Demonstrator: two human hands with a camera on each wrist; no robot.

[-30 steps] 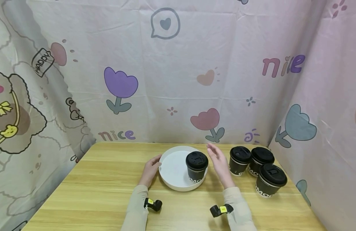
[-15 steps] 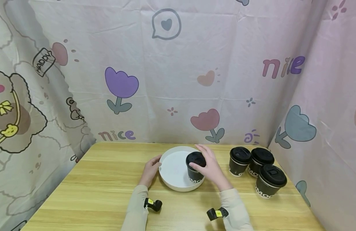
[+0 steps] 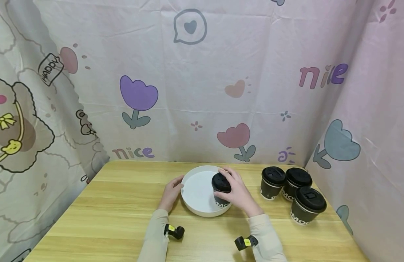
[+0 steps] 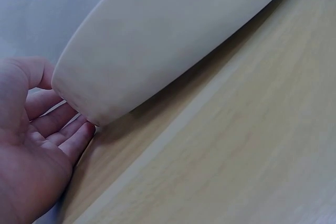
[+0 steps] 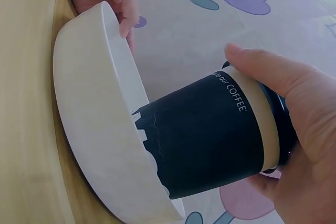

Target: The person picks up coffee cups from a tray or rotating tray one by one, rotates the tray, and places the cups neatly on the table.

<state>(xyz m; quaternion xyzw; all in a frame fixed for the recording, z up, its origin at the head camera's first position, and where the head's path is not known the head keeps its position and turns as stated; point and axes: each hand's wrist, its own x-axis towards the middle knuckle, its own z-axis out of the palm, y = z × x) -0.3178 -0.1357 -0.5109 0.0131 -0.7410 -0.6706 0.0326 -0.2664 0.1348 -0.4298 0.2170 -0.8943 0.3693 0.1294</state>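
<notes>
A round white plate with a raised rim (image 3: 197,191) lies on the wooden table. My left hand (image 3: 170,192) holds its left edge; in the left wrist view the thumb is at the rim and the fingertips reach under the plate wall (image 4: 157,40). A black paper coffee cup (image 3: 220,198) with a black lid stands upright on the right part of the plate. Around its upper part, near the lid, my right hand (image 3: 238,193) grips it, thumb on the near side and fingers beyond. The right wrist view shows the cup's printed side (image 5: 205,135), its bottom hidden behind the plate wall.
To the right stand more lidded black coffee cups, one at the left (image 3: 272,183), one behind (image 3: 297,178) and one nearer the front (image 3: 303,211). A printed curtain (image 3: 189,72) hangs right behind the table's back edge (image 3: 149,163).
My right hand has moved left from beside the plate onto the coffee cup, and its fingers have closed around it. The left hand has stayed on the plate's edge.
</notes>
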